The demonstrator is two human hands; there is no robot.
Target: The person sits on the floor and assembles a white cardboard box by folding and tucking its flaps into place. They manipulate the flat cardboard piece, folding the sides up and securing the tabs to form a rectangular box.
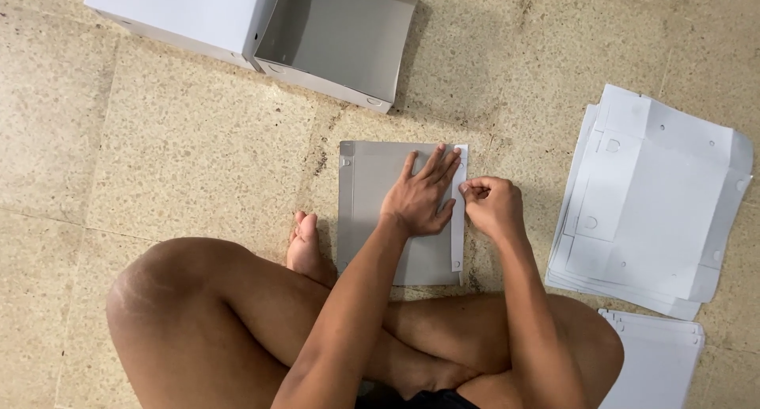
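Lying flat, grey cardboard sheet [372, 211] under open left hand [419, 199]; right hand [492, 207] pinches its white flap [457, 243].

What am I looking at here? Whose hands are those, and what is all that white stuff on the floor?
The camera sits on a person's head and looks down, so you see their own crossed legs on a stone floor. Their left hand lies flat on a grey cardboard sheet. Their right hand pinches the white flap along its edge. To the right lies a stack of flat white sheets. At the top stand a closed white box and an open box.
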